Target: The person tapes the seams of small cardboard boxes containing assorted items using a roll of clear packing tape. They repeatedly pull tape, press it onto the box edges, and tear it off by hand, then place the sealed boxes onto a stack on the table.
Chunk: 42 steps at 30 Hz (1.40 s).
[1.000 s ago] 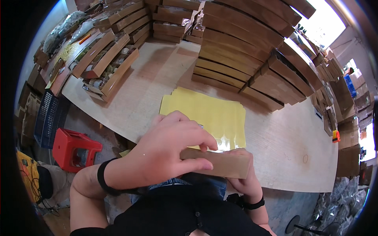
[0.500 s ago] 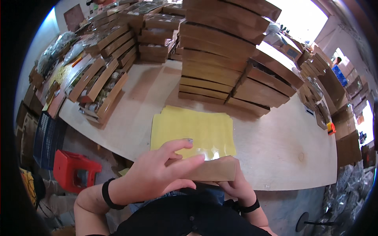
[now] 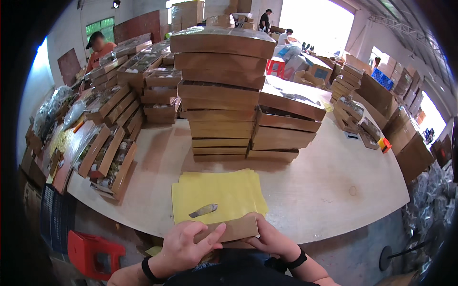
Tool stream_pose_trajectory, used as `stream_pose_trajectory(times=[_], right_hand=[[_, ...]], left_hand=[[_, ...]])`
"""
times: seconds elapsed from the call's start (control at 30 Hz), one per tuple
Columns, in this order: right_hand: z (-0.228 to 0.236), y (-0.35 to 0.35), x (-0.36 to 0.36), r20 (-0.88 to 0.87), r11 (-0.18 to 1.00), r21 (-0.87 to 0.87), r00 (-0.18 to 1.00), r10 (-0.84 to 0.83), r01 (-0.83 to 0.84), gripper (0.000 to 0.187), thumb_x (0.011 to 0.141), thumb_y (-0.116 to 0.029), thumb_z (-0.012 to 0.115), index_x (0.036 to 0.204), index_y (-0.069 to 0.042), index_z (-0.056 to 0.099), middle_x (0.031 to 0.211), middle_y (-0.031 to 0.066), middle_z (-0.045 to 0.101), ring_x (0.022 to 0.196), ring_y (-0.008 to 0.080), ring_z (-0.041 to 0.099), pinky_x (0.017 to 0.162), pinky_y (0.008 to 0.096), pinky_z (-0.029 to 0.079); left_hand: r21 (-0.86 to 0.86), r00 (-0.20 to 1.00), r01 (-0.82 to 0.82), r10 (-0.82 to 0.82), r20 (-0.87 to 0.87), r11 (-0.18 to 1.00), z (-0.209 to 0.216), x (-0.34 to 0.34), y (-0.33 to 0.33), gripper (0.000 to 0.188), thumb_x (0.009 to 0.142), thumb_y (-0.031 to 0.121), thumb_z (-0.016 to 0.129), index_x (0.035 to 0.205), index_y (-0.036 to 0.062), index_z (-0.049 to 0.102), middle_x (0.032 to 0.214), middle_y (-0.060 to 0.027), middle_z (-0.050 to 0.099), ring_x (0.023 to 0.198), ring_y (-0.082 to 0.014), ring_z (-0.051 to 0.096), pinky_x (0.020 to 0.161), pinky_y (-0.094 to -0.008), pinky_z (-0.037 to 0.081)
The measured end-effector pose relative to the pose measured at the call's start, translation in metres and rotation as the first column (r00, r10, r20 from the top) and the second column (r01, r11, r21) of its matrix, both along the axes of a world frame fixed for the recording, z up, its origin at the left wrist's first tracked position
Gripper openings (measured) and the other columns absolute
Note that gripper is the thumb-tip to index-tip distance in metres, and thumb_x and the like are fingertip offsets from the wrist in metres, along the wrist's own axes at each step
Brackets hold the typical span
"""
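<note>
A narrow brown cardboard box [image 3: 234, 229] is held level at the table's front edge, close to my body. My right hand [image 3: 267, 237] grips its right end, thumb below and fingers behind. At the box's left end, my left hand [image 3: 193, 243] has bent fingers against the near side; its fingertips partly hide that end. Just beyond the box lies a stack of yellow sheets [image 3: 219, 188], loosely squared. An elongated grey-brown patch [image 3: 203, 210] shows over the sheets; I cannot make out what it is. What is inside the box is hidden.
Tall stacks of cardboard boxes [image 3: 222, 102] stand beyond the sheets. Filled open boxes [image 3: 112, 164] lean at the left. An orange tape measure [image 3: 384, 145] sits at the right edge. A red stool [image 3: 93, 252] stands on the floor left. Another person [image 3: 98, 50] is at the back left.
My view has tilted up, showing more of the room and other people. My left hand has come down from above the box onto its left end. My right hand keeps its grip.
</note>
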State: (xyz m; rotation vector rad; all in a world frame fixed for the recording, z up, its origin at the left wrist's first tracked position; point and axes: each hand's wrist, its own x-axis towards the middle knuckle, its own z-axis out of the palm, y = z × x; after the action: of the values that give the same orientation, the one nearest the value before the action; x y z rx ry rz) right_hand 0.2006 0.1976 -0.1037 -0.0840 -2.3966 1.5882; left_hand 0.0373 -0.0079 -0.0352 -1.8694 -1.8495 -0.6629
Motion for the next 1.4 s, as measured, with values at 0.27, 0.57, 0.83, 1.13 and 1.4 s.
stream_pose_trajectory(times=[0.27, 0.57, 0.83, 1.13, 1.4], right_hand=[[-0.002, 0.001, 0.003, 0.031, 1.0, -0.012, 0.999, 0.017, -0.017, 0.055, 0.09, -0.01, 0.07, 0.134, -0.001, 0.038, 0.123, 0.0194, 0.056, 0.116, 0.0306, 0.057, 0.097, 0.0369, 0.046], [-0.008, -0.005, 0.006, 0.021, 0.998, -0.047, 0.999, 0.035, -0.034, 0.054, 0.089, -0.014, 0.072, 0.131, -0.001, 0.042, 0.121, 0.0195, 0.057, 0.115, 0.0305, 0.057, 0.097, 0.0367, 0.045], [-0.014, -0.008, 0.001, -0.02, 0.993, -0.092, 0.997, 0.077, -0.079, 0.053, 0.087, -0.019, 0.075, 0.129, -0.004, 0.047, 0.125, 0.0157, 0.057, 0.117, 0.0288, 0.056, 0.099, 0.0378, 0.044], [0.067, -0.009, -0.003, -0.158, 0.953, 0.299, 0.982, 0.106, -0.054, 0.056, 0.077, -0.021, 0.083, 0.126, -0.005, 0.06, 0.109, 0.0142, 0.066, 0.1, 0.0342, 0.063, 0.088, 0.0396, 0.05], [0.151, 0.111, 0.025, -0.583, 0.651, -0.552, 0.316, -0.748, 0.521, 0.056, 0.099, -0.026, 0.06, 0.146, -0.001, 0.043, 0.145, 0.0082, 0.048, 0.125, 0.02, 0.053, 0.107, 0.0339, 0.041]], left_hand=[[-0.222, 0.991, -0.058, 0.083, 0.104, 0.973, 0.016, 0.009, 0.0, 0.053, 0.08, 0.032, 0.076, 0.129, 0.0174, 0.065, 0.11, -0.0088, 0.046, 0.098, -0.0242, 0.052, 0.078, -0.034, 0.048], [-0.393, 0.922, 0.023, 0.132, 0.364, 0.919, 0.042, 0.007, 0.005, 0.048, 0.076, 0.029, 0.08, 0.12, 0.0158, 0.064, 0.116, -0.0094, 0.047, 0.087, -0.025, 0.058, 0.078, -0.0374, 0.05], [-0.385, 0.941, 0.005, 0.125, 0.313, 0.923, 0.041, 0.006, 0.0, 0.04, 0.075, 0.032, 0.08, 0.102, 0.0067, 0.065, 0.116, -0.0082, 0.054, 0.092, -0.0264, 0.064, 0.08, -0.0388, 0.051], [-0.35, 0.938, 0.008, 0.114, 0.326, 0.937, 0.048, -0.01, -0.021, 0.049, 0.078, 0.044, 0.077, 0.104, 0.0024, 0.068, 0.129, -0.0196, 0.055, 0.113, -0.0357, 0.057, 0.095, -0.0415, 0.048], [-0.025, 0.64, -0.44, 0.333, 0.692, 0.897, 0.02, -0.089, -0.133, 0.042, 0.096, 0.041, 0.059, 0.109, 0.0022, 0.069, 0.133, -0.0163, 0.052, 0.117, -0.027, 0.053, 0.098, -0.038, 0.042]])
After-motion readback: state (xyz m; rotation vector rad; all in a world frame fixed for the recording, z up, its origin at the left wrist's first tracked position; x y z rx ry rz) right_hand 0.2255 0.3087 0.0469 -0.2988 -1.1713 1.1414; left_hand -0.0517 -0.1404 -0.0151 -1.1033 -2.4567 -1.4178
